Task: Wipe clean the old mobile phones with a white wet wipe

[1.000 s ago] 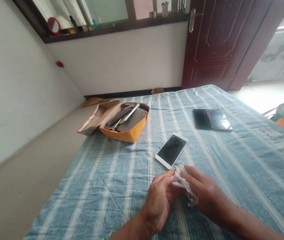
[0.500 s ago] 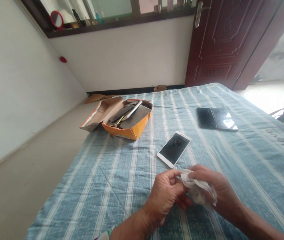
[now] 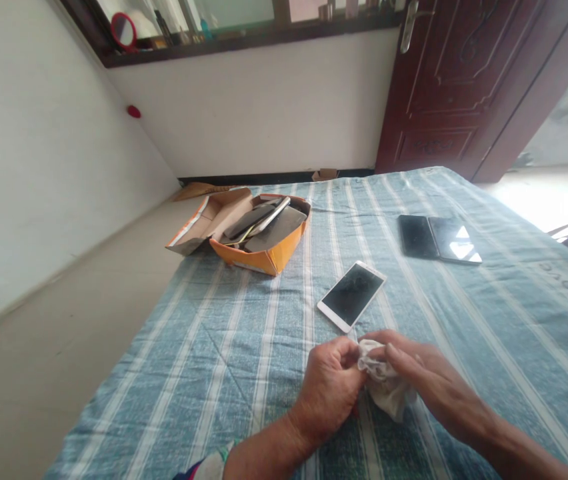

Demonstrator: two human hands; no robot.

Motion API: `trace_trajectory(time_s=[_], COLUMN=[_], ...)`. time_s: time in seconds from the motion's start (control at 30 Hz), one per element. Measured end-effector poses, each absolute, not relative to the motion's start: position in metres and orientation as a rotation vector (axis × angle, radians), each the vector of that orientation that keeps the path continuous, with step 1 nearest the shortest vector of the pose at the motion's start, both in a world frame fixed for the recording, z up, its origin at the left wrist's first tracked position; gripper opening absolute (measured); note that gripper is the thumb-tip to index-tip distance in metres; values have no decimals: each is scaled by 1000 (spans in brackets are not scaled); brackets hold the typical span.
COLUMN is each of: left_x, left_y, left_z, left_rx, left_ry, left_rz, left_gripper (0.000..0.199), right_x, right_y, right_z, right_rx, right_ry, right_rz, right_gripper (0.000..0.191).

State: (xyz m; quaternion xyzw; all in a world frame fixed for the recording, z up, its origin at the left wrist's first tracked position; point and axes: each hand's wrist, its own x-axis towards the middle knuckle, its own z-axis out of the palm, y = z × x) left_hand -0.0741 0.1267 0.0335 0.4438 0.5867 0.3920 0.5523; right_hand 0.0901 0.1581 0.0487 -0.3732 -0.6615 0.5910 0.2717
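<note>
A crumpled whitish cloth (image 3: 388, 390), perhaps a tissue, hangs between my two hands just above the bedspread. My left hand (image 3: 331, 381) is closed, its fingertips pinching the near-left edge of the cloth. Over the cloth's top and right side, my right hand (image 3: 417, 365) is curled, with thumb and fingers gripping it. Just beyond my fingers lies a white-framed smartphone (image 3: 352, 295), its dark screen facing up. Whatever else may be inside the cloth is hidden.
An open orange cardboard box (image 3: 284, 253) holding several phones stands at the back left. Two dark phones (image 3: 440, 239) lie side by side at the right. Underneath is a blue striped bedspread (image 3: 174, 373). A brown door (image 3: 444, 93) stands behind.
My right hand has shifted over the cloth, and the cloth now hangs more bunched and lower between my hands. The view has shifted slightly; the white phone stays in place.
</note>
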Motion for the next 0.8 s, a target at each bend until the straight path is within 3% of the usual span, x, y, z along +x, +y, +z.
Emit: trace_trajectory(time_s=[0.13, 0.3, 0.4, 0.5, 0.6, 0.8], left_x=[-73, -72, -77, -88, -102, -115], left_y=[124, 121, 124, 136, 152, 164], left_z=[33, 29, 31, 38, 43, 32], left_rx=[1075, 1249, 1452, 1663, 1764, 1956], left_ry=[1439, 1464, 1431, 1478, 1783, 2020], left_rz=[934, 964, 935, 885, 833, 692], left_gripper=[19, 12, 12, 14, 13, 55], right_x=[86, 85, 87, 92, 95, 67], right_y=[157, 156, 159, 168, 179, 190], right_z=[40, 35, 31, 25, 22, 24], right_rx=[-1087, -1208, -1271, -1305, -1177, -873], right_ry=[-1645, -1352, -1388, -1605, -1889, -2354], right_rz=[1657, 1854, 1826, 1406, 922, 332], right_gripper=[29, 50, 30, 14, 15, 32])
